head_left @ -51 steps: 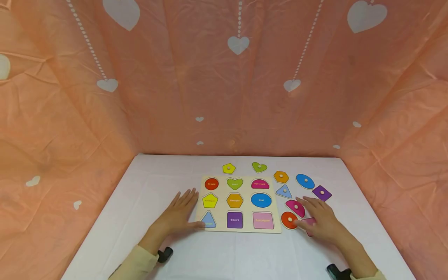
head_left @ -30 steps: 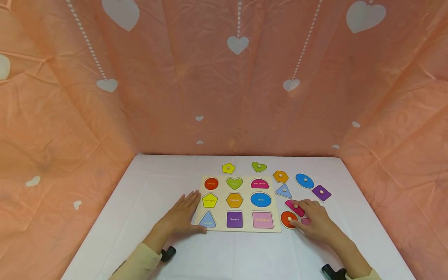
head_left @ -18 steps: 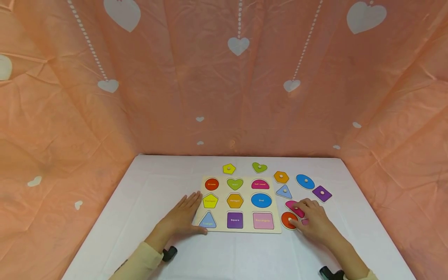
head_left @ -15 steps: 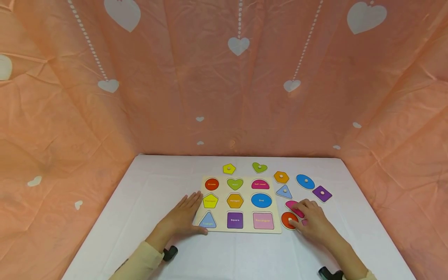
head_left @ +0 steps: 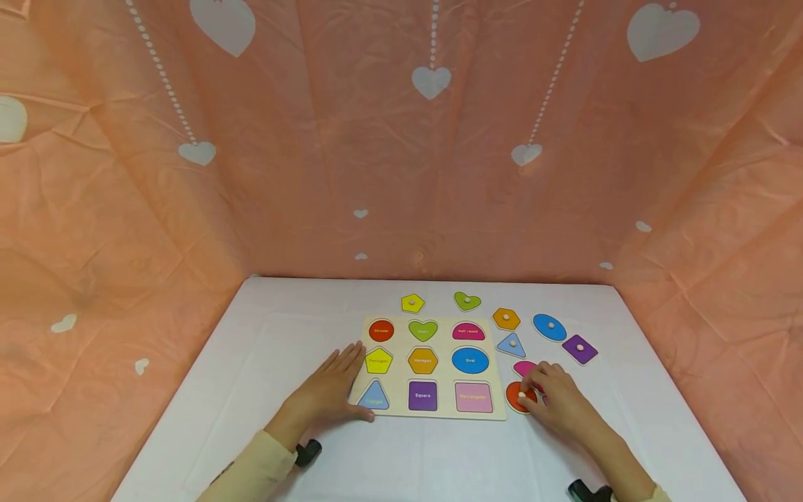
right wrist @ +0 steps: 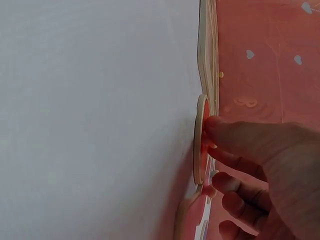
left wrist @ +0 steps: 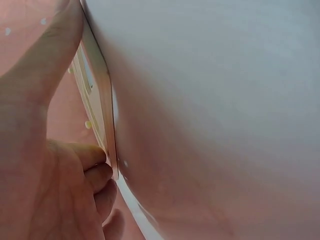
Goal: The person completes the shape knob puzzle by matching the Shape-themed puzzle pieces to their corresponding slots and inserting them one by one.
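A wooden shape puzzle board (head_left: pixel 444 413) with labelled coloured shapes lies on the white table. My left hand (head_left: pixel 323 390) rests at its left edge, fingers stretched along the side and thumb at the near corner; the left wrist view shows fingertips touching the board's edge (left wrist: pixel 106 105). To the right of the board, my right hand (head_left: pixel 558 401) pinches the knob of the red circle puzzle piece (head_left: pixel 514 399) between thumb and forefinger. That red piece (right wrist: pixel 198 165) still appears flat on the table. Beneath the hand, a pink rectangle piece (right wrist: pixel 192 220) is mostly hidden in the head view.
Other knobbed pieces lie loose around the board: yellow pentagon (head_left: pixel 412 303), green heart (head_left: pixel 467 301), orange hexagon (head_left: pixel 506 318), light blue triangle (head_left: pixel 511 344), blue oval (head_left: pixel 549 327), purple square (head_left: pixel 580 350) and partly covered magenta half-round (head_left: pixel 524 369). Pink heart-printed cloth (head_left: pixel 401 174) surrounds the table.
My right hand has come in from the right, its forefinger drawing from the half-round piece down to the red circle's knob. My left hand has shifted slightly right against the board.
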A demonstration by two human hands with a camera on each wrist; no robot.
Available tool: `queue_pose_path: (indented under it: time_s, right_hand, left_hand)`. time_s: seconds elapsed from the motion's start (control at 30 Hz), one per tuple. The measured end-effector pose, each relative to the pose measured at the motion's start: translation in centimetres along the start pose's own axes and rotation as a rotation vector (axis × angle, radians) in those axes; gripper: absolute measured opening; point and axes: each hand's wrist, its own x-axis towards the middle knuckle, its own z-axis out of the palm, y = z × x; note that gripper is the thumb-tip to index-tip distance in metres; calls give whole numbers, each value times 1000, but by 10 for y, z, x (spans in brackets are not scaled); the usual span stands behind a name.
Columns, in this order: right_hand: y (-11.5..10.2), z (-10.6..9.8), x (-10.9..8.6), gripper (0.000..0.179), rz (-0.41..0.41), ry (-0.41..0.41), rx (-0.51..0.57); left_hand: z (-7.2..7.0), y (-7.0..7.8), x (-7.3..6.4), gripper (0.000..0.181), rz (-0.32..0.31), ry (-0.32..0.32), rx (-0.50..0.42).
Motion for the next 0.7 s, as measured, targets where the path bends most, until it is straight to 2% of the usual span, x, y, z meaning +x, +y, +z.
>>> queue_pose_path:
  time_s: [0.7]
  right_hand:
    - [-8,-5,5,18,69,-42,10]
  left_hand:
    - [-3,6,1,128,-6,-5,-22]
